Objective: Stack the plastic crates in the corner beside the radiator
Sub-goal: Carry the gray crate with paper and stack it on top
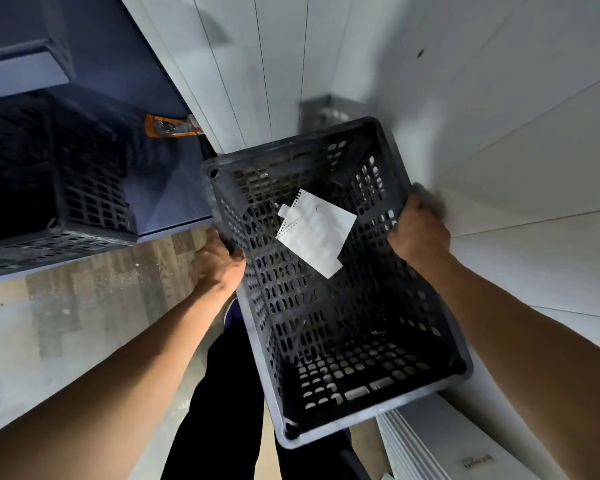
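Observation:
I hold a dark grey perforated plastic crate [326, 327] in front of me, above the floor and close to the white wall. My left hand [219, 265] grips its left rim, and my right hand [420, 226] grips its right rim. White torn paper sheets [316, 233] lie inside the crate. A second dark crate [49, 188] sits at the left, under a blue shelf. The white radiator [430, 445] shows at the bottom right, just below the held crate.
A white panelled wall [499, 133] runs along the right and meets another wall [257, 64] in a corner ahead. A metal bracket [326, 109] is fixed in that corner. An orange packet [170, 125] lies on the blue shelf. Wood-look floor [84, 306] spreads at the left; my dark trouser legs [222, 410] are below.

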